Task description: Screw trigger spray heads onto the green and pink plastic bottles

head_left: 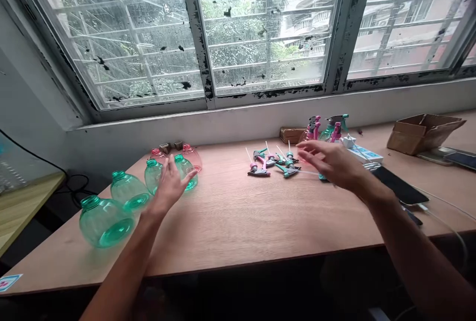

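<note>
My left hand (pixel 173 182) is open, fingers spread, right by two clear green bottles, one green bottle (pixel 185 167) on its right and another green bottle (pixel 151 175) on its left. Two more green bottles stand nearer the left edge, a rear bottle (pixel 128 189) and a front bottle (pixel 106 224). Behind is a pink bottle (pixel 193 155), with a second pink one partly hidden. My right hand (pixel 330 162) hovers with fingers stretched out, apart from the thumb, near a cluster of trigger spray heads (pixel 289 166), pink, green and black. It partly covers spray bottles (pixel 329 130) with heads on.
At the right are a white power strip (pixel 366 153) with cables, a black phone (pixel 399 185) and an open cardboard box (pixel 424 133). A small brown box (pixel 292 134) sits by the wall under the window. The table's front edge (pixel 260 261) runs close to me.
</note>
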Demonstrator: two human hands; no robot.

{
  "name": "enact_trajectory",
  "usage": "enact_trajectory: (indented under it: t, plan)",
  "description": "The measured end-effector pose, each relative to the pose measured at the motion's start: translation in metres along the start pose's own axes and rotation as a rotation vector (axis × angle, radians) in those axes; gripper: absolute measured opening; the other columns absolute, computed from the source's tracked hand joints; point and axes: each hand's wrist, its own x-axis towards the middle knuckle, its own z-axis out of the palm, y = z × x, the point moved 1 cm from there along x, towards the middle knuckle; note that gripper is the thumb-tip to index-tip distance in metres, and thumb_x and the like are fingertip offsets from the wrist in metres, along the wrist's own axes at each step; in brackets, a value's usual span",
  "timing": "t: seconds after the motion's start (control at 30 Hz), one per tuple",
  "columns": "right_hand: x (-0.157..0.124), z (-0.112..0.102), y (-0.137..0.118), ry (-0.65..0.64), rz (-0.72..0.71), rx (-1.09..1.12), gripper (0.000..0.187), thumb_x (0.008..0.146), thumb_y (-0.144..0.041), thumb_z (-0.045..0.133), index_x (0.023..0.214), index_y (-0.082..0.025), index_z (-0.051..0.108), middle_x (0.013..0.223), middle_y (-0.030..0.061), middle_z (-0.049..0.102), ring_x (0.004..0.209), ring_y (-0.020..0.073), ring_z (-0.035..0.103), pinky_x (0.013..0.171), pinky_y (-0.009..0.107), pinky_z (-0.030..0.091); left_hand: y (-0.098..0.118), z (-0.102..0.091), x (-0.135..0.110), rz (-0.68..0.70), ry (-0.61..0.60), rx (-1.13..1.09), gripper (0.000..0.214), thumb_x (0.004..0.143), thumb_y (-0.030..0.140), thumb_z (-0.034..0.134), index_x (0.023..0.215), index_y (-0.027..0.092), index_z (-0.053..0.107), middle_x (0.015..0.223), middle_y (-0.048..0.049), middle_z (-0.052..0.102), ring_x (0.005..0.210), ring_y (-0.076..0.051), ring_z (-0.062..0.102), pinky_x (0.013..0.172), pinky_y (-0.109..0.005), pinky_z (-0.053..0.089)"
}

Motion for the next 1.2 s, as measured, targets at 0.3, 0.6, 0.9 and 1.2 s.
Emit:
enact_trajectory:
  t: [0.3,0.6,0.9,1.2]
  plan:
    - [-0.028,0.051,0.074,-0.35,0.176,-0.354,0.042,0.089,-0.019,0.05,0.128,-0.011,0.063,0.133,0.0228,0.063,0.13,0.042,0.052,0.108,0.058,0.036,0.045,0.0,-0.072,0.118,-0.18,-0.083,0.082,0.084,0.054,0.067,0.145,0.021,0.023,0.147,-0.0211,0.042,0.133,-0.039,0.05,0.106,-0.054,0.044]
    - [-0.055,0.055,0.05,-0.293,-0.015,-0.224,0.062,0.094,-0.039,0.053,0.152,-0.025,0.036,0.157,0.0125,0.04,0.143,0.0338,0.038,0.113,0.05,0.035,0.082,0.026,-0.155,-0.062,-0.407,-0.484,0.092,0.082,0.048,0.073,0.149,0.028,0.013,0.151,-0.0191,0.041,0.138,-0.037,0.045,0.112,-0.057,0.036]
    - [-0.075,0.074,0.039,-0.05,0.138,0.131,0.033,0.089,-0.045,0.06,0.111,-0.024,0.072,0.132,0.0118,0.065,0.11,0.036,0.067,0.093,0.046,0.053,0.092,0.009,-0.15,-0.066,-0.507,-0.63,0.085,0.075,0.039,0.083,0.142,0.028,0.032,0.141,-0.0122,0.048,0.13,-0.031,0.052,0.11,-0.046,0.041]
    - [-0.092,0.071,-0.025,0.38,0.363,0.941,0.029,0.087,-0.043,0.068,0.103,-0.024,0.053,0.109,0.0084,0.073,0.097,0.0291,0.072,0.088,0.047,0.058,0.105,0.005,-0.154,-0.201,-0.348,-0.809,0.077,0.082,0.042,0.074,0.143,0.027,0.031,0.136,-0.0126,0.056,0.124,-0.03,0.056,0.105,-0.048,0.042]
